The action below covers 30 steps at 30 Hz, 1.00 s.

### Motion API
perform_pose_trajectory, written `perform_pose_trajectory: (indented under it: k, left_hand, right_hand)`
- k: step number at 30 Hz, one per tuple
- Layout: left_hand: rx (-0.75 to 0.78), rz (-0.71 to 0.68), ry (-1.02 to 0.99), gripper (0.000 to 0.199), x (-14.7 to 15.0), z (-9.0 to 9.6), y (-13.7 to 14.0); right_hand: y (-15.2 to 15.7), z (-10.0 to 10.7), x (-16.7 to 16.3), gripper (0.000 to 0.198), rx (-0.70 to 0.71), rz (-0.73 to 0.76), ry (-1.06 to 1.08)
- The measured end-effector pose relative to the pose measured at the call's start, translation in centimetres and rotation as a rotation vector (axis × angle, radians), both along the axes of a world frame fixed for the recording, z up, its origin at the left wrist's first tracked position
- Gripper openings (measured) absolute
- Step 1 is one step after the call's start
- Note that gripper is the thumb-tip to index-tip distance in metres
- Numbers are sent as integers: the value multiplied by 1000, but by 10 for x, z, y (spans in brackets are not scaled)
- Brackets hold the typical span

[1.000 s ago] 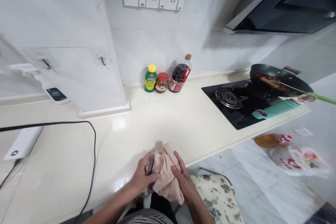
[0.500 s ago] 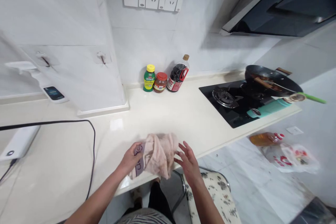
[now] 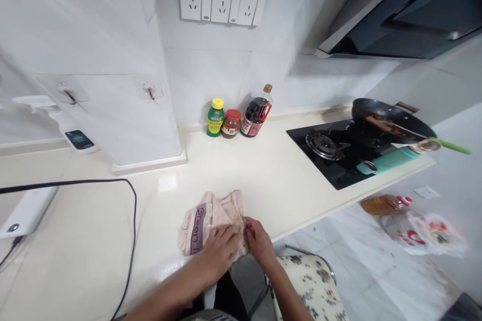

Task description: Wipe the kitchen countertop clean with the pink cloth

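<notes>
A pink cloth (image 3: 218, 213) with a purple printed band lies crumpled at the front edge of the counter. My left hand (image 3: 218, 251) is on its near middle, fingers bent together into the fabric; their tips are partly hidden in the folds. At the cloth's right edge, my right hand (image 3: 259, 242) has its fingers curled closed on the material. The two hands are close together, and the lower part of the cloth is hidden behind them.
Against the wall stand a green bottle (image 3: 215, 119), a red-lidded jar (image 3: 231, 125) and a dark sauce bottle (image 3: 256, 116). On the right, a wok (image 3: 393, 120) sits on the black stove (image 3: 320, 160). A black cable (image 3: 134, 210) crosses the counter. A flowered chair (image 3: 311, 281) stands below.
My left hand has moved from the printed band rightward to the cloth's near middle. My right hand, apart and spread before, has closed on the right edge. The cloth's band side is more spread out.
</notes>
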<state>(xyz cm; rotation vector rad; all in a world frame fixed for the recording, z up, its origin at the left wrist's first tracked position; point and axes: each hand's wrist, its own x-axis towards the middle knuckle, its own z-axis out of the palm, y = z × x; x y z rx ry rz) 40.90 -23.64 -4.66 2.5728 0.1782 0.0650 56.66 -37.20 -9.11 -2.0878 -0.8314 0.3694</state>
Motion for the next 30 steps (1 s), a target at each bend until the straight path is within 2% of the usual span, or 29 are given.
perform_pose_trajectory:
  k: [4,7,9,12,14,18,20,22,24,27,30]
  left_hand:
    - [-11,-30,93,34,3,8,8]
    - [-44,-63,68,23,-15,8,9]
    - [-95,-51,53,27,-32,7,7]
    - [-230,91,71,40,-59,4,4]
    - [-340,273,56,45,-74,2,4]
    - [-475,686,-86,52,-91,-3,6]
    - [-478,805,-113,55,-95,-5,9]
    - [-468,803,-56,55,-94,-5,13]
    - [-458,707,38,52,-91,-4,17]
    - [-437,571,124,27,-83,0,17]
    - [-426,507,75,6,-78,7,11]
  right_hand:
    - [23,3,27,40,-23,-7,-102]
    - [51,3,49,44,-49,-5,-109]
    - [71,2,59,47,-85,-6,-108]
    - [87,2,64,46,-163,-1,-86]
    - [84,2,62,38,-221,5,-60]
    - [47,10,46,15,-301,28,-10]
    - [21,18,34,14,-307,43,11]
    - [-6,27,17,19,-304,62,38]
    - [-31,34,-3,28,-275,99,115]
    - [-67,41,-35,36,-190,147,305]
    - [-103,47,-57,41,-134,92,436]
